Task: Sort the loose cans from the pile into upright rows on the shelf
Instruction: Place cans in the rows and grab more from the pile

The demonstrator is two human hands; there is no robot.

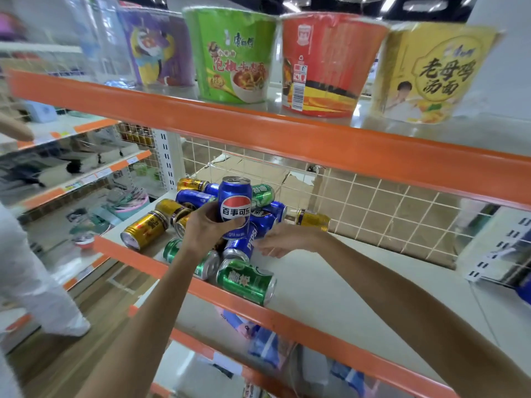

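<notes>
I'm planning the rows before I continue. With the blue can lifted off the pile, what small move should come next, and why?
Probably carry the blue can, held upright in the left hand, rightward and stand it on the bare shelf right of the pile. No can stands upright there yet, and the right hand reaches open beside the pile.

Four noodle tubs [330,64], two hands [207,225].

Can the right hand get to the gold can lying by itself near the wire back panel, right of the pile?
Probably yes. The right hand is open and holds nothing, and the gold can lies on its side apart from the pile, just beyond the fingers. Only bare shelf lies between them.
</notes>
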